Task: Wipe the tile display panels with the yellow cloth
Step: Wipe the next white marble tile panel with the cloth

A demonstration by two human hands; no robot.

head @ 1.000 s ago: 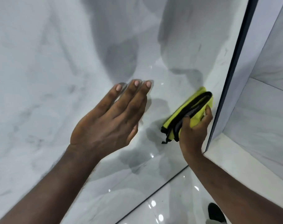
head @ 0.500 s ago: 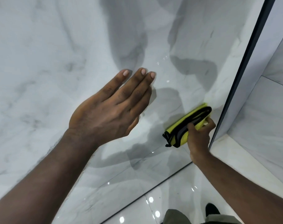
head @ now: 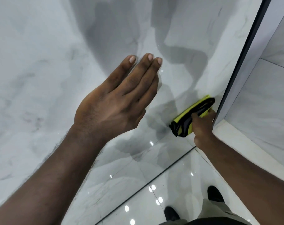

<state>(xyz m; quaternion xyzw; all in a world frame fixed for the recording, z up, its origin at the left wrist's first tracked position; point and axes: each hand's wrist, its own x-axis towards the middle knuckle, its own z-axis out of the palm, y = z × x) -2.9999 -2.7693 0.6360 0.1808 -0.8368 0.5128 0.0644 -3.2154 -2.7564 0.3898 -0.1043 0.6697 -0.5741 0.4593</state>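
Two hands are seen. The left hand [head: 115, 104], fingers straight and empty, is held open at centre frame. One folded yellow cloth [head: 193, 109] is gripped by the right hand [head: 203, 125] against the tile panel [head: 40, 78], centre right.

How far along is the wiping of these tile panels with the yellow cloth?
Done: hard to judge; the big marble panel looks glossy, no smears showing. In hand: the right hand grips the folded yellow cloth against that panel's lower right corner, beside the dark frame; the left hand is held flat, open. Left: probably the side panel past the frame.
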